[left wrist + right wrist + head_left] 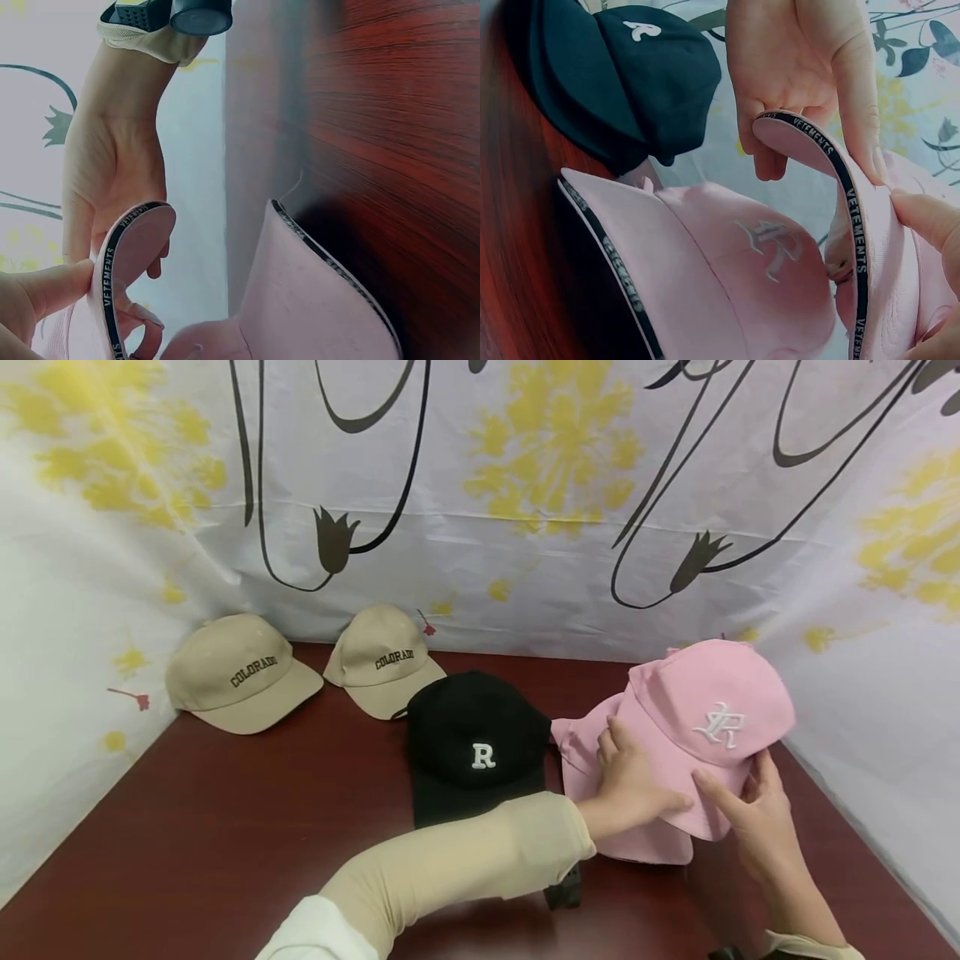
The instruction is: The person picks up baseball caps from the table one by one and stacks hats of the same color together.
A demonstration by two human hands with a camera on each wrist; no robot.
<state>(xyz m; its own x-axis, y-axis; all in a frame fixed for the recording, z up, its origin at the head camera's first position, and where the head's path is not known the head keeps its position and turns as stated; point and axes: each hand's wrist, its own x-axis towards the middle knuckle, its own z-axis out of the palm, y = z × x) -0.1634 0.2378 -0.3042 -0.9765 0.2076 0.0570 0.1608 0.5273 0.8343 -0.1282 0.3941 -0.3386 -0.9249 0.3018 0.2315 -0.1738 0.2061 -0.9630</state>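
A pink cap (716, 693) with white stitched lettering is held up by both hands, brim toward me. My left hand (630, 781) grips the left edge of its brim, thumb on top. With thumb and fingers, my right hand (761, 827) pinches the right side where brim meets crown. A black band lettered "VETEMENTS" (855, 232) runs along the brim's edge in the right wrist view. Under it, a second pink cap (697, 255) with similar white lettering sits on the table; in the head view the held cap and left hand partly cover it.
A black cap (480, 718) with a white R sits left of the pink caps, its brim partly behind the left sleeve. Two beige "COLORADO" caps (243, 672) stand at the back left of the dark red table (300, 802). Flower-patterned white cloth (465, 568) encloses the table.
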